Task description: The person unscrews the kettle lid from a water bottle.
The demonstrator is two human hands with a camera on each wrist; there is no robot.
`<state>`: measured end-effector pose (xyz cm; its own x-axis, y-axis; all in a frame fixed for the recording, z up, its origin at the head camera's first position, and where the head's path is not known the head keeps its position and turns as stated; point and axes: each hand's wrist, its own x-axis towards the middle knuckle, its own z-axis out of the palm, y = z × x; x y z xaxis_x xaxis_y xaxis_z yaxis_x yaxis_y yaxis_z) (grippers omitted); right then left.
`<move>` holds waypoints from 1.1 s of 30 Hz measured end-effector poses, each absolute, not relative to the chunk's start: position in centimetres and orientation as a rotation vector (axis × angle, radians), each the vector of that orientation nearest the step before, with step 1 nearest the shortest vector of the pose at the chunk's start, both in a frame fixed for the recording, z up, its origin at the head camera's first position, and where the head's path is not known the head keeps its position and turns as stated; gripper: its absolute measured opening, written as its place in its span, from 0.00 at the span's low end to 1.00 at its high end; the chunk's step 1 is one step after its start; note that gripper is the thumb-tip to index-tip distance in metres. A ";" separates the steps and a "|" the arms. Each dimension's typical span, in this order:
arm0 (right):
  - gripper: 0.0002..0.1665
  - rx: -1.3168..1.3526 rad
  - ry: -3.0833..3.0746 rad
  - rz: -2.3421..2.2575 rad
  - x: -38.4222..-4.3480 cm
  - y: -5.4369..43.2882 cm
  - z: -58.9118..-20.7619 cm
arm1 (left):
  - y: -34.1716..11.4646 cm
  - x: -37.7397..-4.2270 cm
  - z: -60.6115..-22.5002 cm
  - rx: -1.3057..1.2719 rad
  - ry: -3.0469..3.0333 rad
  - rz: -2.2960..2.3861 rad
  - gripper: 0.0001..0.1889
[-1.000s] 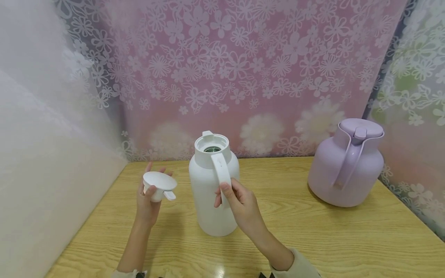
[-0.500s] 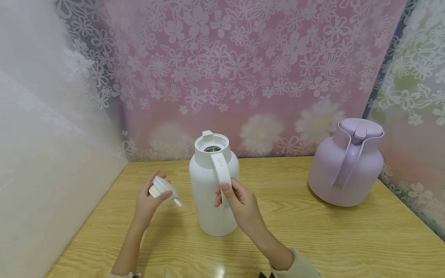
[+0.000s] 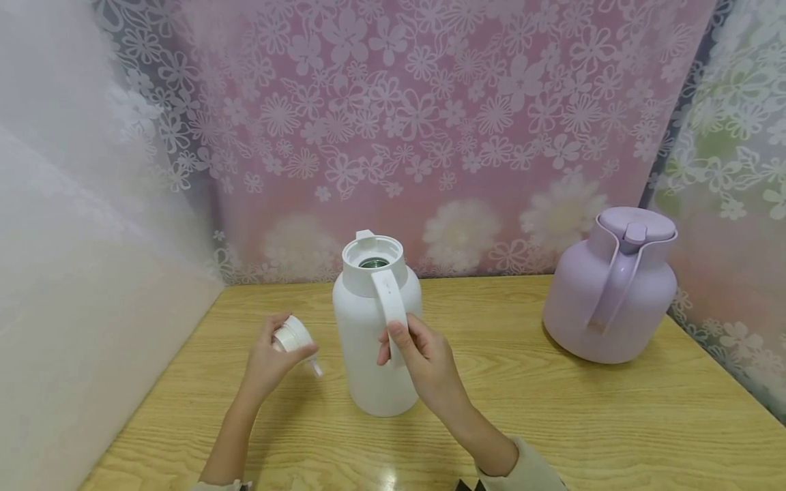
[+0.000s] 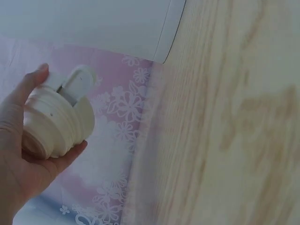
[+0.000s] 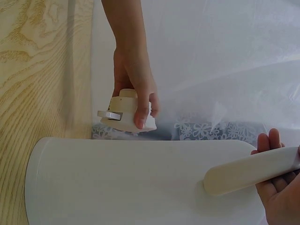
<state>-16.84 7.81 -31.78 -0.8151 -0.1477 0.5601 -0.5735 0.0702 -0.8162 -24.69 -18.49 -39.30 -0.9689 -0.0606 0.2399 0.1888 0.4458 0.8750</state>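
Observation:
A white thermos jug stands upright on the wooden table, its round mouth uncovered. My right hand grips the jug's handle, thumb on top and fingers behind it. To the left of the jug, my left hand holds the white jug lid above the table, pinched between thumb and fingers. In the left wrist view, the lid shows its stepped stopper side and a small lever tab. The right wrist view shows the lid apart from the jug body.
A lilac thermos jug with its lid on stands at the right of the wooden table. A pink floral curtain hangs behind the table, and a pale sheet borders its left side.
My left hand has turned the lid over from top-up to tilted on its side, moving slightly right and down. My right hand and the jug have stayed in place.

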 end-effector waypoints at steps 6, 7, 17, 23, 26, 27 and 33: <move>0.12 0.726 -2.024 1.799 -16.9 7.8 -31.8 | -18.5 -25.0 -39.5 -0.120 -2.553 -1.383 0.43; 0.12 0.726 -2.024 1.798 -16.9 7.8 -31.8 | -18.5 -25.1 -39.6 -0.127 -2.576 -1.342 0.43; 0.12 0.710 -2.035 1.791 -16.7 7.8 -31.7 | -17.8 -24.9 -39.9 -0.279 -2.708 -1.017 0.38; 0.12 0.699 -2.044 1.795 -16.8 7.8 -31.7 | -17.3 -25.1 -40.3 -0.316 -2.770 -0.859 0.37; 0.12 0.700 -2.047 1.793 -16.8 7.8 -31.7 | -17.2 -25.2 -40.7 -0.310 -2.786 -0.824 0.36; 0.12 0.702 -2.048 1.793 -16.8 7.7 -31.8 | -17.2 -25.2 -40.8 -0.308 -2.789 -0.815 0.36; 0.12 0.695 -2.056 1.785 -16.8 7.7 -31.7 | -17.1 -25.2 -41.3 -0.328 -2.785 -0.791 0.35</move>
<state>-16.79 7.74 -31.74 -0.8266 -0.1454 0.5437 -0.5588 0.0960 -0.8238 -25.23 -17.06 -41.32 -0.9492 0.1509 0.2761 0.2734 0.8297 0.4866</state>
